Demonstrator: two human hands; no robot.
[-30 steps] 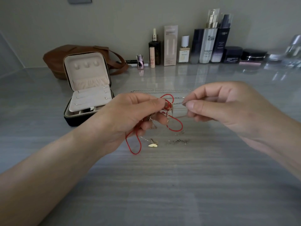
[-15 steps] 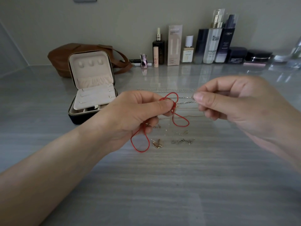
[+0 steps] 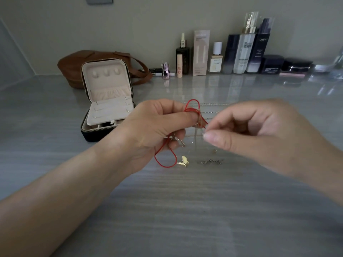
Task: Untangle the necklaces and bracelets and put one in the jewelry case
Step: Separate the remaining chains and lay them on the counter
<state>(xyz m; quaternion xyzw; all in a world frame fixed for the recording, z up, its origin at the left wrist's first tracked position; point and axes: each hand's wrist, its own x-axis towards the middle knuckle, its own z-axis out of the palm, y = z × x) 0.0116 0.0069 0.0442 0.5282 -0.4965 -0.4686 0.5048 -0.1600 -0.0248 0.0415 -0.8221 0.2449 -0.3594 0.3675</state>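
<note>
A: Grips?
B: Left grip [image 3: 154,130] curled tight, thumb and forefinger pinching the red cord [image 3: 163,160] at its knot, with fine chain [image 3: 211,112] caught in the same pinch. One cord loop stands above the pinch, and a longer one hangs below it toward the table [image 3: 185,210]. Right grip [image 3: 256,134] sits just beside the left, thumb and forefinger closed on what looks like a strand of chain, other fingers curled in.

A: How far along?
B: Early to middle, by my reading. Cord and chain are tangled at the left pinch and nothing looks freed. More chain trails over the table beyond both grips. A butterfly charm [image 3: 183,161] lies under the left grip, beside the low loop. A silver piece [image 3: 212,161] lies under the right. Cannot tell what either hangs from.

A: Case?
B: Case [image 3: 107,101] open, lid up, beyond and left of the left grip, well apart from the tangle. No necklace or bracelet seen in it. Left to do: free one piece, carry it over, lay it in.

A: Surface, room?
B: Table grey, streaked, glossy. Brown bag [image 3: 78,65] behind the case. Bottles [image 3: 243,52] and jars line the wall, far beyond the right grip. Light dim
</note>
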